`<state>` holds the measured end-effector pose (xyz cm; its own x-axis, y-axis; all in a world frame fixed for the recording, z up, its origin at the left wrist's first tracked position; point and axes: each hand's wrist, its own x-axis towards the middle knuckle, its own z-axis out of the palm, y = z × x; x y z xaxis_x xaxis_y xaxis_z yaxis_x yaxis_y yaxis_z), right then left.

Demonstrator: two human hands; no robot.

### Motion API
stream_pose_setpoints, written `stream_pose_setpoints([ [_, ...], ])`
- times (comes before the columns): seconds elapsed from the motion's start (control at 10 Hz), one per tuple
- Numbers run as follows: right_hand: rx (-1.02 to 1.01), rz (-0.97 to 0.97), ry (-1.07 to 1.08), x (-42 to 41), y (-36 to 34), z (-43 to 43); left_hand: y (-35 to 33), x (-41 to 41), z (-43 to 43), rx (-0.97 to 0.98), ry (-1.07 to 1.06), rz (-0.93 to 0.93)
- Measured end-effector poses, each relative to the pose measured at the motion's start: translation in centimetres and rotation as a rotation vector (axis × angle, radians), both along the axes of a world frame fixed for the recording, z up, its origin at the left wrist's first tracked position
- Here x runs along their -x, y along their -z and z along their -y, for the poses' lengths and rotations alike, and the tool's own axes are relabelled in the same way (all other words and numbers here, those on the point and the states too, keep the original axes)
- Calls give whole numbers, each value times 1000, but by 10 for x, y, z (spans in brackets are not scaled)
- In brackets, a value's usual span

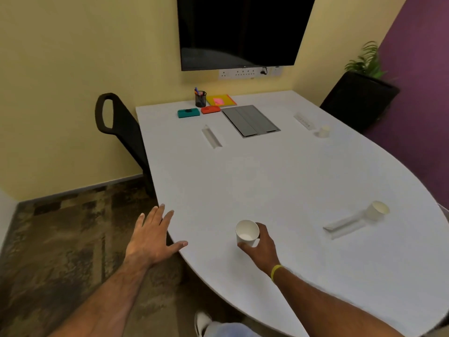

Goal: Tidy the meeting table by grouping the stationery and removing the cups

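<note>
The right hand (261, 246) grips a white paper cup (246, 233) at the table's 6 o'clock edge. Its fingers and thumb are curled round the cup's wall, and the open mouth faces up. The left hand (151, 235) is spread, with its fingers straight and apart, at about 8 o'clock on the rim of the white table (267, 181). Its fingertips and thumb lie over the white top.

A second cup (377, 210) stands at 4 o'clock, touching one end of a folded white card (345, 226). A third cup (324, 131) sits at 2 o'clock, just beside another white card (303, 121).

The stationery is gathered at the far end, around 11 o'clock. A black mesh pen holder (200, 99) with pens stands just beside a yellow notepad (221, 100) that carries a pink note. A teal block (188, 113) and an orange-red block (210, 109) lie in front of the holder; they may be staplers or erasers, but they are too small to tell. A grey hatch (251, 120) is set into the table top at 12 o'clock, with a white strip (211, 137) to its left.

A black chair (116, 122) stands at 9 o'clock and a dark screen (243, 30) hangs on the wall above the far end.
</note>
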<state>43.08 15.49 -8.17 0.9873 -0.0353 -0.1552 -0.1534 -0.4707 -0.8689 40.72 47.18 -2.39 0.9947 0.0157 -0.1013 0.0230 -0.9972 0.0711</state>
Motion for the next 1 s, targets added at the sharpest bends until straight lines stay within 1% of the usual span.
stream_pose_setpoints([
  [0.1,8,-2,14,-23,8,-13,9,-33,-11,8,41,-9],
  [0.2,-5,-25,60,-75,29,-35,29,-93,-31,-23,92,-42],
  [0.3,-13,-32,84,-121,42,-50,42,-140,-43,-29,99,-59],
  [0.5,-79,-76,192,-287,69,-96,71,-279,-66,-31,175,-103],
  [0.7,-101,-23,247,-414,95,-124,100,-378,-69,8,194,-112],
  [0.9,-90,-3,257,-479,109,-135,117,-421,-67,12,232,-135],
  [1.0,-92,0,276,-509,118,-139,122,-436,-67,17,247,-185],
])
